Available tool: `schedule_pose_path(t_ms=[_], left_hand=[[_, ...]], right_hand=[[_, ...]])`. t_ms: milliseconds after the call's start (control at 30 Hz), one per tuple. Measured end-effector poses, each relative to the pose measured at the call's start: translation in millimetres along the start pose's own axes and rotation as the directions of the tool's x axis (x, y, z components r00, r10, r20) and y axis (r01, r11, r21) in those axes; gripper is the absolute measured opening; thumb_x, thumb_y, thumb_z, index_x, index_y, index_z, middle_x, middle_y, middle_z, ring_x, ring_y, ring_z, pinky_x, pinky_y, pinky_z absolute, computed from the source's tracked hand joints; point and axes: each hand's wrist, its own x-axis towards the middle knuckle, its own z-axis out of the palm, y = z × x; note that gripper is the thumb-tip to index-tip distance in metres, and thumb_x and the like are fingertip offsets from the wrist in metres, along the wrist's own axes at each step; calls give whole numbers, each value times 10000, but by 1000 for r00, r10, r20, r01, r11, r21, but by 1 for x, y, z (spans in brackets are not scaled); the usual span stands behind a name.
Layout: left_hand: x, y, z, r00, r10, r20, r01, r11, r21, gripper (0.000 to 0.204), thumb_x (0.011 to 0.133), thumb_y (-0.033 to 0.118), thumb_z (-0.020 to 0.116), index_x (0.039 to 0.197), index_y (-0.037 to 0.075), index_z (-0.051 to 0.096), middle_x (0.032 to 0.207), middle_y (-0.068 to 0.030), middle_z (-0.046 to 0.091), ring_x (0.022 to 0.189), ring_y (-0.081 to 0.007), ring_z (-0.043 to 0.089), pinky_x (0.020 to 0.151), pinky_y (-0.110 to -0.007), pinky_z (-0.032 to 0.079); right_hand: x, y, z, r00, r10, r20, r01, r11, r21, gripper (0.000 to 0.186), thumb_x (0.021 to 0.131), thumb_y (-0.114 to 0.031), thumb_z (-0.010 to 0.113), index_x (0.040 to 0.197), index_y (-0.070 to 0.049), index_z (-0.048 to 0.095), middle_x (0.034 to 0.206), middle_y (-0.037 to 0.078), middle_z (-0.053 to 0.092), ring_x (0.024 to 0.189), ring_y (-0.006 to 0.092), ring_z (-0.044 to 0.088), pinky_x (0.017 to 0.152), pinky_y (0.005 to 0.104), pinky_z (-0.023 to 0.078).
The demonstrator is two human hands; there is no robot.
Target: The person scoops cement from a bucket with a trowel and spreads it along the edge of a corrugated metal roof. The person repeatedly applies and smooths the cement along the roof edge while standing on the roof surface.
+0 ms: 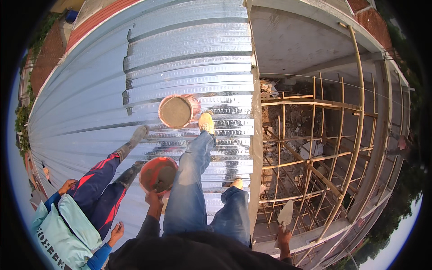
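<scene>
My left hand (154, 200) is closed on the near rim of a red bucket (143, 173), which is part filled with grey mortar (164, 177). In my right hand (283, 236) is a pointing trowel (285, 213), its blade up and smeared grey; that hand is out to the right, past the edge of the metal sheets. Farther off, a second reddish bucket (196, 106) stands beside my forward shoe, nearly full of smooth grey mortar (176, 112). Both buckets are over the ribbed metal decking (189, 47).
A co-worker in a light teal top (67, 234) stands close at my left, both hands low. Along the decking's right side runs a narrow concrete edge (255, 148). Beyond it is a deep drop with bamboo scaffolding (312, 157) and rubble (292, 121) below.
</scene>
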Motion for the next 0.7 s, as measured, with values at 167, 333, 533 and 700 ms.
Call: schedule_pose_path(t_ms=[167,333,533,700], left_hand=[[27,37,68,1000,-11,22,11,999,30,357,930,-8,648,1280,-63,612,1185,-194,664,912,-368,747,618,-467,652],[25,121,158,981,102,166,-94,994,-54,262,993,0,647,1252,-30,624,1197,-181,663,879,-325,745,615,-448,656],[25,206,272,886,311,345,-344,938,37,271,957,-25,679,1228,-31,676,1168,-108,711,970,-220,728,819,-357,629],[23,219,400,761,452,465,-454,884,-116,146,952,-32,648,1092,-49,687,1084,-108,726,861,-204,720,731,-353,609]], right_hand=[[6,-223,22,962,-264,71,272,952,-142,471,1048,-479,691,1027,-10,649,711,56,639,578,159,638,539,356,519],[-10,-397,45,920,-354,169,369,927,-67,521,1062,-530,659,984,-15,628,723,83,622,638,178,611,618,390,517],[-11,-444,73,901,-412,135,422,905,-48,528,1071,-505,662,994,17,633,740,111,629,700,203,599,661,391,505],[7,-424,95,927,-375,-8,374,921,108,492,1070,-479,680,1024,10,643,733,66,634,674,160,606,631,382,498]])
